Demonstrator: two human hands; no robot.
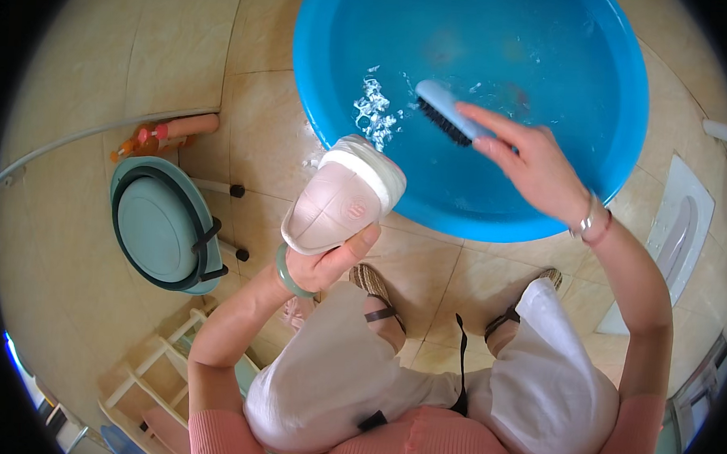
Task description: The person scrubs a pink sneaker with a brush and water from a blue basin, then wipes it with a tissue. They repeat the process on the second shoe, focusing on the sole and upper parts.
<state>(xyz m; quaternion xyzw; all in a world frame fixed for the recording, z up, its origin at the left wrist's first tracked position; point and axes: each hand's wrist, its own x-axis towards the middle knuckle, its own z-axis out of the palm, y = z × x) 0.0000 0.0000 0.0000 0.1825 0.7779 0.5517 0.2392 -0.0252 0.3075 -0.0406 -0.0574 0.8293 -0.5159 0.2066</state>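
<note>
My left hand (331, 262) is closed around a pale pink and white shoe (339, 195), held just outside the left rim of a big blue basin (315, 79). The shoe's heel end points toward me, though its sole is mostly hidden. In my right hand (529, 157) is a light blue scrubbing brush (436, 94) with dark bristles, pinched between thumb and fingers above the water. The bristles face down and left, apart from the shoe. Water fills the basin, and white suds (375, 114) float near its left side.
A folding pale green basin (157, 222) leans by the left wall, near orange and pink bottles (173, 133). A cream rack (158, 368) stands at lower left. On the right, a squat toilet (678, 228) is set into the tiled floor. My sandalled feet (380, 305) are below the basin.
</note>
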